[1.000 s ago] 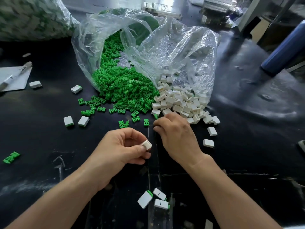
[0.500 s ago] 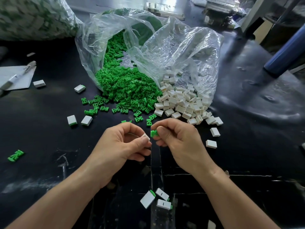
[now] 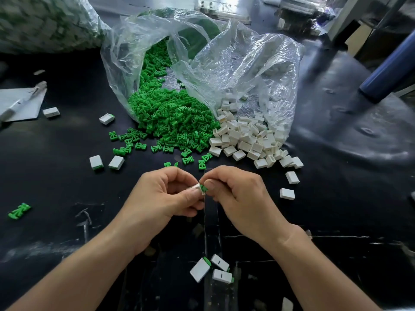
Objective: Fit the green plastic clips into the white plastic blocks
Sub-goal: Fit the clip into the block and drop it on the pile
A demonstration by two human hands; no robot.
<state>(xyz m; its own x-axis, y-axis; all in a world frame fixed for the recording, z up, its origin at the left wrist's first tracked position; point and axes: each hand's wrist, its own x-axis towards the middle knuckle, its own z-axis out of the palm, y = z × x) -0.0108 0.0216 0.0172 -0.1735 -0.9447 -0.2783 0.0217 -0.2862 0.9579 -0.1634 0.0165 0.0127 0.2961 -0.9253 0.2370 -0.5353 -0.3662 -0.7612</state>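
Note:
My left hand (image 3: 164, 198) pinches a small white block (image 3: 197, 188) between thumb and fingers. My right hand (image 3: 238, 194) grips a green clip (image 3: 204, 188), whose end touches the block's open side. Both hands meet above the black table, near its front middle. Behind them a heap of green clips (image 3: 173, 117) spills from a clear plastic bag (image 3: 224, 63), and a heap of white blocks (image 3: 249, 138) lies to its right. Three white blocks with green clips in them (image 3: 213, 269) lie between my forearms.
Loose white blocks (image 3: 106, 162) and stray green clips (image 3: 19, 211) are scattered on the left of the black table (image 3: 56, 189). A paper sheet with a pen (image 3: 20, 102) lies far left. Two single blocks (image 3: 287, 194) sit right of my hands. A blue cylinder (image 3: 388, 70) stands at right.
My right hand came back from the pile edge with a green clip and closed on my left hand; clip and block, apart half a second ago, now touch.

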